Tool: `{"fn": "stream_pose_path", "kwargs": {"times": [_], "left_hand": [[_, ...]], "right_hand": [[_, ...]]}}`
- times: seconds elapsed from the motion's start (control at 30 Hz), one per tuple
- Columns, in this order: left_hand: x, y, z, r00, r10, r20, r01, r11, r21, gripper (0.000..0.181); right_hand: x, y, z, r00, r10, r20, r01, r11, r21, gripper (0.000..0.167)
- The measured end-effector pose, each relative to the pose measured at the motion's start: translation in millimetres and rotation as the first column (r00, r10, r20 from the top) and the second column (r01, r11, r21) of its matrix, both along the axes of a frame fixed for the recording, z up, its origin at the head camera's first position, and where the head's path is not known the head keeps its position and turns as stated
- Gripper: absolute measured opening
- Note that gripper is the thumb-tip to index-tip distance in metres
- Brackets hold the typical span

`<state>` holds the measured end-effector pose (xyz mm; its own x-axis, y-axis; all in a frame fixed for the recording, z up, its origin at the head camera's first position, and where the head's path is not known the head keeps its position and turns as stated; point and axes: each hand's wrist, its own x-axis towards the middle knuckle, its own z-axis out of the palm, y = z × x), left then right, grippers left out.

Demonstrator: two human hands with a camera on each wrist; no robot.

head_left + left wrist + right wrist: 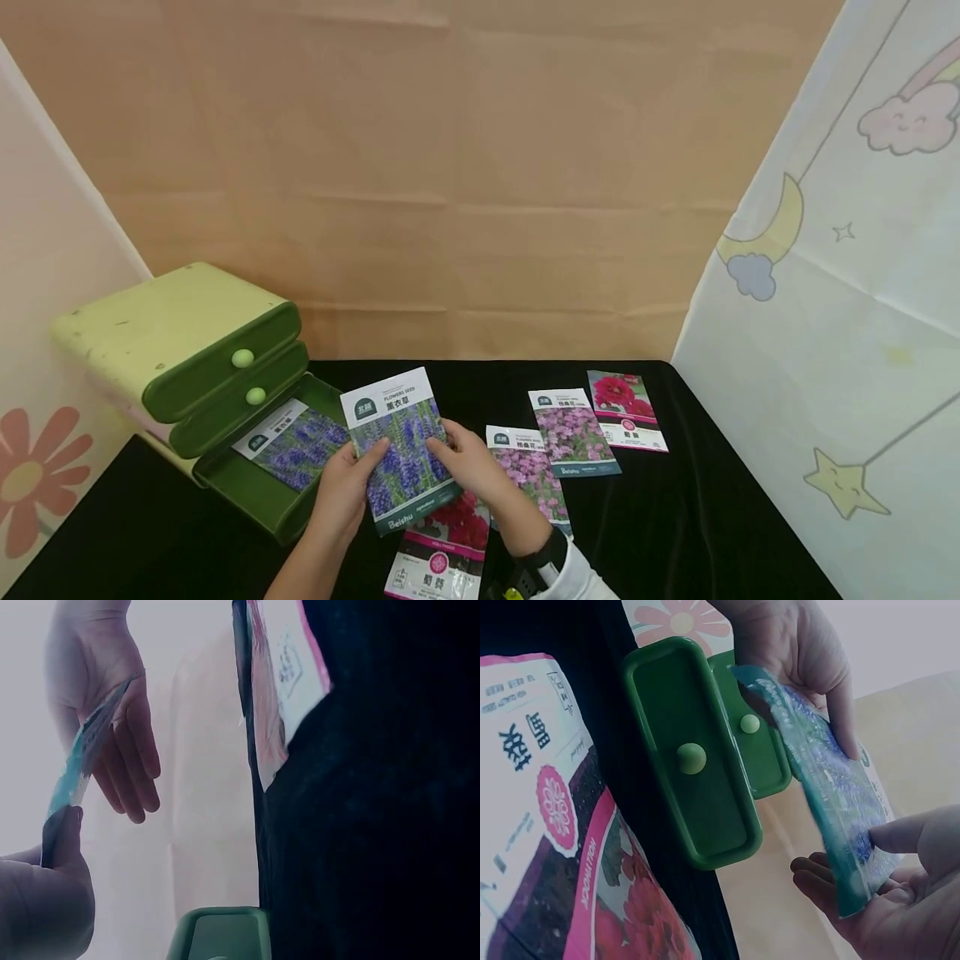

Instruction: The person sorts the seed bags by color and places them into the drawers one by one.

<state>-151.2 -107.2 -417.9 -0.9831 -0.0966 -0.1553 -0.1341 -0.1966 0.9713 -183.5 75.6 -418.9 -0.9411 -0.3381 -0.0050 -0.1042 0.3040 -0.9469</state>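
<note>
My left hand [341, 493] and right hand [474, 462] hold a lavender flower seed packet [403, 446] between them, tilted above the table. Each thumb lies on its printed front, at opposite side edges. The right wrist view shows the right hand's fingers [817, 881] behind the packet. Another lavender packet [300, 442] lies in the pulled-out bottom drawer [247, 504] of a green drawer box [180, 325], just left of the left hand. Under the held packet, a red hollyhock packet [442, 554] lies on the table, partly covered.
Right of the hands, two pink-flower packets [573, 433] [525, 467] and another red hollyhock packet [626, 408] lie on the black tablecloth [675, 517]. The box's two upper drawers, with round knobs [242, 358], are closed. A tan backdrop [487, 183] and printed side cloths [847, 333] surround the table.
</note>
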Motion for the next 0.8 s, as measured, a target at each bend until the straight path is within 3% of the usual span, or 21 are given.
{"fn": "stream_pose_path", "kwargs": {"times": [0.17,0.23,0.43,0.53,0.7,0.8], "left_hand": [[-0.5,-13.1,0.4,0.998,-0.052,0.02,0.053,0.996,-0.075,0.047],[-1.8,-25.5,1.6,0.996,-0.085,0.035,0.087,0.994,-0.066,0.057],[-6.8,-67.6,5.3,0.985,-0.139,0.099,0.128,0.986,0.11,0.046],[-8.2,-83.6,4.8,0.977,-0.165,0.136,0.139,0.973,0.185,0.035],[-13.8,-107.2,1.1,0.959,-0.21,0.19,0.138,0.933,0.332,0.029],[-22.3,-121.4,-2.4,0.951,-0.222,0.213,0.109,0.89,0.442,0.022]], "right_hand": [[2.6,0,-4.1,1.0,0.012,-0.003,-0.012,1.0,-0.008,0.05],[3.0,-1,-5.1,0.999,0.032,-0.007,-0.032,0.999,-0.022,0.048],[3.3,-3,-10.7,0.995,0.095,0.014,-0.094,0.994,-0.063,0.045],[3.9,-7,-17.5,0.988,0.122,0.091,-0.108,0.984,-0.144,0.045],[6.4,-24,-26.2,0.943,0.15,0.296,-0.051,0.947,-0.317,0.045],[7.6,-38,-26.8,0.917,0.156,0.368,-0.02,0.938,-0.347,0.045]]}}
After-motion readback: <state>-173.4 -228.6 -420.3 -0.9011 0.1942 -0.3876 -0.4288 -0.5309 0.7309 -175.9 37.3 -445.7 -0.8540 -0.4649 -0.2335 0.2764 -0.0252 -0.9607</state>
